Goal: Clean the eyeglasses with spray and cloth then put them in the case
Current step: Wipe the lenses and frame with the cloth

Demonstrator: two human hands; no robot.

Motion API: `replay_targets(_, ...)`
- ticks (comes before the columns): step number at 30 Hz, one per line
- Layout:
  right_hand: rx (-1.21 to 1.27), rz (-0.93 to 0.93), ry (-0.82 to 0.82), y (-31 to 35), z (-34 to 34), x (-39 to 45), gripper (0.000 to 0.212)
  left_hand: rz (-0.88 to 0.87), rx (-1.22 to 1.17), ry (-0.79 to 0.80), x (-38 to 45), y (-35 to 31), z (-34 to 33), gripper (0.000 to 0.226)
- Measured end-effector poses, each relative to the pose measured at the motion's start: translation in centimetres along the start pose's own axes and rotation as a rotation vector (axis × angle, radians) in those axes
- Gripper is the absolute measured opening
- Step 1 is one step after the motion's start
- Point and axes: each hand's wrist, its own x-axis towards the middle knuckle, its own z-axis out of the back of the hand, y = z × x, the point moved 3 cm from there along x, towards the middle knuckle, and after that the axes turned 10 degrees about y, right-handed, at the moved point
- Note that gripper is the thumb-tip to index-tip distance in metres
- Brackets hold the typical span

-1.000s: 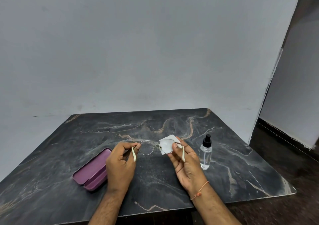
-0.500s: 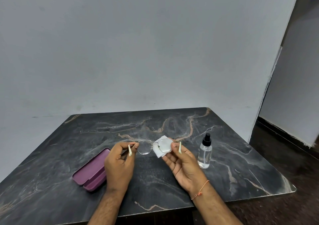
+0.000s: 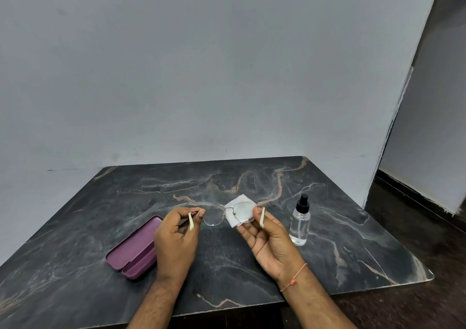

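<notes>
Thin metal-framed eyeglasses [image 3: 214,214] with cream temple tips hang above the dark marble table [image 3: 252,177], held between both hands. My left hand [image 3: 176,238] pinches the left end of the frame. My right hand [image 3: 269,243] holds the right end, thumb on the frame, palm turned up. A white cloth [image 3: 233,206] lies behind the right lens, against my right fingers. The purple case [image 3: 133,248] lies on the table to the left of my left hand. A clear spray bottle [image 3: 300,224] with a black cap stands upright to the right of my right hand.
A grey wall rises behind the table. The table's right edge [image 3: 393,238] drops to a dark floor, with a doorway at the far right. The near edge lies under my forearms.
My right thumb has slid off the lens toward the frame's right end, and the lens now shows in front of the cloth. The glasses sit slightly lower and flatter. My left hand kept its hold.
</notes>
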Motion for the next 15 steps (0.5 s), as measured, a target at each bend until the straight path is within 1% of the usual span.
replay_targets(2,-0.007,-0.033,0.02,-0.1,-0.13,-0.08,0.063,0.021,-0.016,-0.014,-0.01,0.17,0.06,0.008)
replay_targets(5,-0.059,-0.06,0.039,-0.34,0.04,0.16,0.094,0.046,-0.053,-0.042,-0.01,0.39,0.22,0.011)
replay_targets(6,-0.076,-0.063,0.036,-0.37,0.11,0.19,0.096,0.049,-0.058,-0.049,0.0,0.45,0.27,0.012)
replay_targets(7,-0.082,-0.059,0.025,-0.36,0.25,0.25,0.09,0.051,-0.058,-0.052,0.01,0.49,0.31,0.012)
replay_targets(9,-0.063,-0.03,-0.01,-0.27,0.36,0.28,0.068,0.058,-0.065,-0.054,0.04,0.57,0.33,0.012)
replay_targets(10,-0.054,-0.014,-0.026,-0.21,0.25,0.24,0.061,0.061,-0.074,-0.055,0.05,0.57,0.31,0.011)
replay_targets(12,-0.042,0.031,-0.051,-0.12,0.22,0.36,0.055,0.059,-0.084,-0.053,0.02,0.38,0.27,0.01)
replay_targets(15,-0.031,0.087,-0.082,0.13,0.11,0.38,0.052,0.033,-0.054,-0.045,0.02,0.12,0.13,0.01)
